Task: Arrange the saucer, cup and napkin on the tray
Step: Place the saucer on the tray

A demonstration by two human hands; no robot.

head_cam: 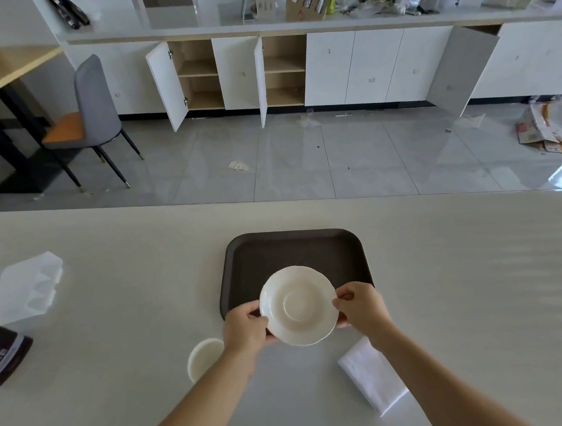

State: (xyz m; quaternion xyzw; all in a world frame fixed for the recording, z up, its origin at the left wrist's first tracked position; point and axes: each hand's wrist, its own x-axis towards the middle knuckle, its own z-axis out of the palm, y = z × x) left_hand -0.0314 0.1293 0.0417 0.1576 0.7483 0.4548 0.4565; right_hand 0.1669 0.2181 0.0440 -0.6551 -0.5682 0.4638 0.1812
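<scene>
— Saucer (298, 305): where is it?
— Over the near edge of the dark tray (327, 249), pinched at opposite rims by the fingers of the left hand (245, 328) and right hand (362, 307).
— Risk?
— Released tilted, I think it could catch the tray's lip and slide onto the desk (447, 266). The left forearm could also nudge the cup (204, 357); the napkin (372, 378) lies by the right forearm.
</scene>
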